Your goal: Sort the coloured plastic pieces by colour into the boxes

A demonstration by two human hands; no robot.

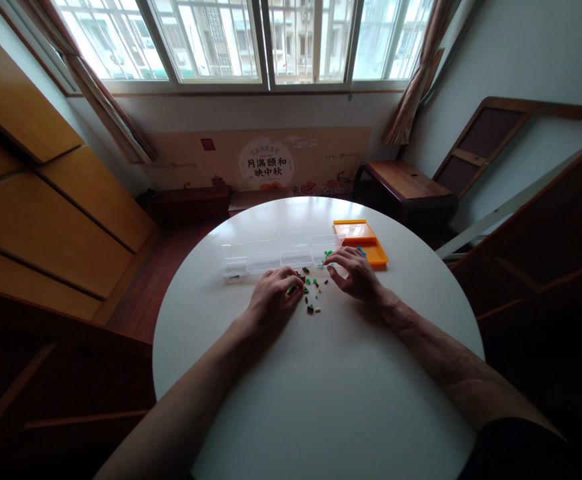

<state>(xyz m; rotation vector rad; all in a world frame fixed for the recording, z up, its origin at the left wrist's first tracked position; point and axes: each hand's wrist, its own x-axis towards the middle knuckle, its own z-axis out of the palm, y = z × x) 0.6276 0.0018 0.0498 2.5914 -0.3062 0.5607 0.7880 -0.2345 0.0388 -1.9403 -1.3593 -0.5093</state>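
Hands work a scatter of beads (313, 288) mid-desk (321, 387): left hand (275, 301) pinching a green bead (291, 290), right hand (353, 272) loosely spread, fingertips by the clear box (271, 257), orange tray (365, 240) beyond.

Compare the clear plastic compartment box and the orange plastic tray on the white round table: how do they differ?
The clear plastic compartment box is see-through and long, lying left to right; the orange plastic tray is opaque, shorter and angled away. The box sits beyond the left hand; the tray lies beyond the right hand. Both rest flat on the white round table, beyond the small scattered pieces.
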